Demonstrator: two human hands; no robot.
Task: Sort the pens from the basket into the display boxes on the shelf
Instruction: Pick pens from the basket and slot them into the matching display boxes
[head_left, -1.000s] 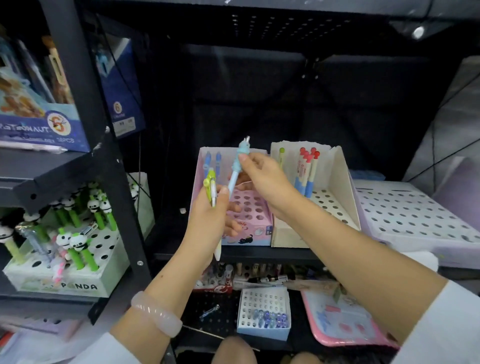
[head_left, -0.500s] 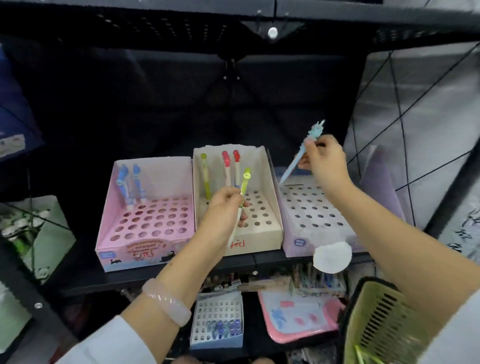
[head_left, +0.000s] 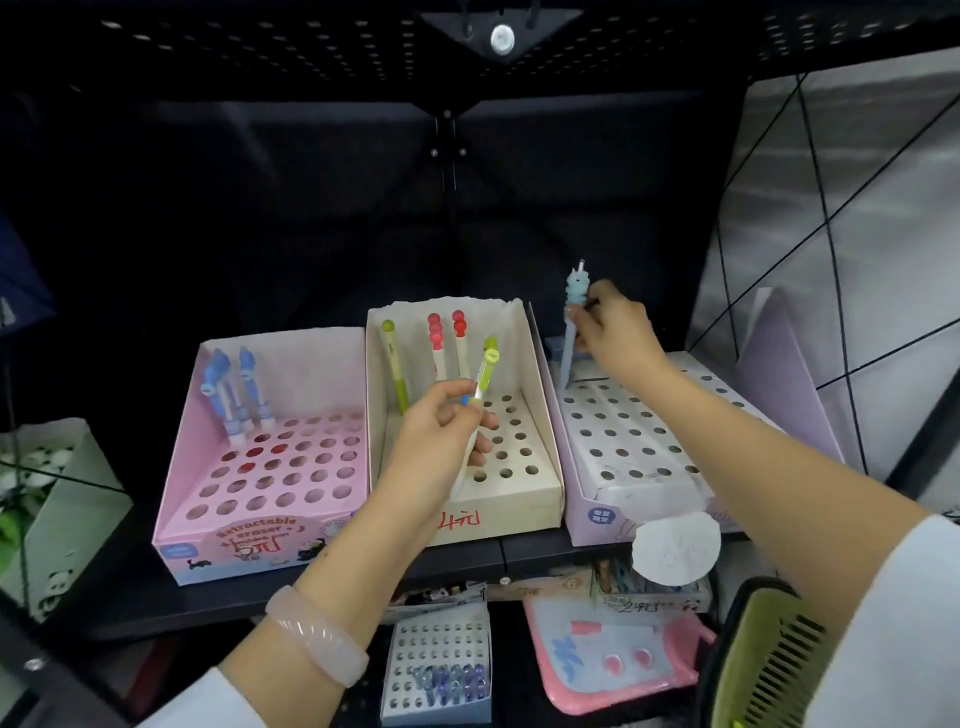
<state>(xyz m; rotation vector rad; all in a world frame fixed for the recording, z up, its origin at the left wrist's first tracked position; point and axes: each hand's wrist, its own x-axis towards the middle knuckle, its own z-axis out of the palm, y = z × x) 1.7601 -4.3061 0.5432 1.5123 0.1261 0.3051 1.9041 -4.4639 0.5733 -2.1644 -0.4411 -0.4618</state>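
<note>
Three display boxes stand side by side on the black shelf: a pink box (head_left: 291, 545) holding blue pens (head_left: 234, 395), a cream box (head_left: 540, 499) with a green pen and two red-topped pens (head_left: 441, 338), and a lilac box (head_left: 613, 488) with rows of bare holes. My right hand (head_left: 615, 332) grips a light blue pen (head_left: 574, 322), nearly upright, its lower tip at the lilac box's back left corner. My left hand (head_left: 441, 431) holds a green-topped pen (head_left: 485, 374) over the cream box. The green basket (head_left: 758, 665) shows at the bottom right.
A lower shelf carries a small white box with several clear pens (head_left: 441, 675) and a pink board (head_left: 613, 654). A green panda-pen box (head_left: 57, 499) sits at the left behind a wire. A black perforated shelf (head_left: 311, 47) hangs overhead.
My right hand carried the light blue pen from the pink box across to the lilac box, then lowered it and turned it upright. The view swung right. My left hand stayed over the cream box.
</note>
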